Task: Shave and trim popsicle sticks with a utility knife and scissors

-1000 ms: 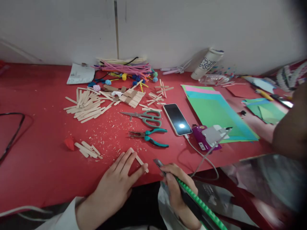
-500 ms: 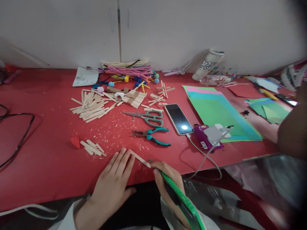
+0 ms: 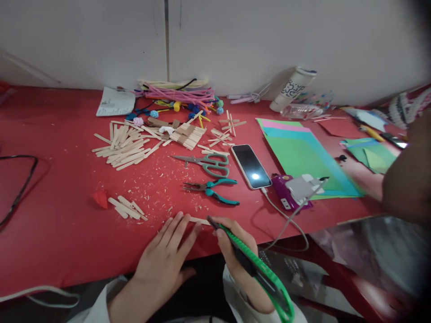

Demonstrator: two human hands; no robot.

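Observation:
My left hand [image 3: 164, 253] lies flat near the table's front edge, its fingers outstretched over one end of a wooden craft stick [image 3: 199, 220]. That stick rests on the red table, and its covered end is hidden. My right hand [image 3: 237, 242] is closed around a green and black utility knife [image 3: 257, 264], whose front end meets the stick's free end. Whether the blade cuts into the wood, I cannot tell. Left of my left hand lie several short stick pieces [image 3: 126, 207] beside a crumpled red piece [image 3: 100, 198]. Pliers [image 3: 210, 192] and scissors [image 3: 205, 162] lie beyond my hands.
Loose craft sticks [image 3: 126, 146] and pink pipe cleaners [image 3: 182, 95] are heaped toward the wall. A phone [image 3: 251, 167] with a charging cable lies right of the tools, near green paper sheets [image 3: 292, 154]. A white tumbler [image 3: 292, 88] leans on the wall. Wood shavings litter the table.
The stick has turned from a slant to nearly level. My right hand has raised the knife's front end slightly, and the left fingers have shifted slightly right.

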